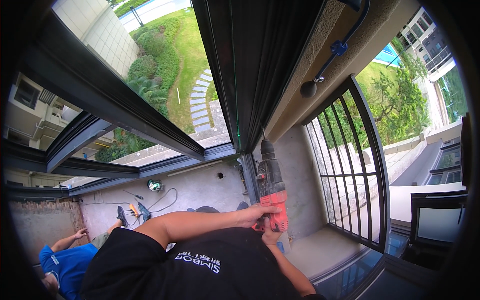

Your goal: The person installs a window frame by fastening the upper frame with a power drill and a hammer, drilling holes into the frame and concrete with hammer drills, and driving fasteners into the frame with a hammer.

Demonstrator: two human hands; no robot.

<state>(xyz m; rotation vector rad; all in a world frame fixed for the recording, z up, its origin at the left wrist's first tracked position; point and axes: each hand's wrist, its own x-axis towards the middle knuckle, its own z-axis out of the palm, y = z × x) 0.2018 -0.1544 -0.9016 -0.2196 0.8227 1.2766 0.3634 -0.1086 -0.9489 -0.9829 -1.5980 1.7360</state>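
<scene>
A red and black hammer drill (273,187) stands nearly upright in front of me, its thin bit (263,131) pointing up. The bit's tip is at the seam between the dark metal window post (240,75) and the beige rough wall edge (295,95); I cannot tell whether it has entered the wall. My left hand (253,215) is closed over the red rear body of the drill. Just below, my right hand (271,235) grips the drill's handle, its fingers partly hidden. A thin green laser line runs along the post and ends in a bright dot.
At the lower left sits a co-worker in a blue shirt (67,262). On the concrete floor are a green-lit laser level (155,185), a teal power tool (144,212) and a looping cable. A black railing (350,175) stands at right; dark window beams (125,107) cross the left.
</scene>
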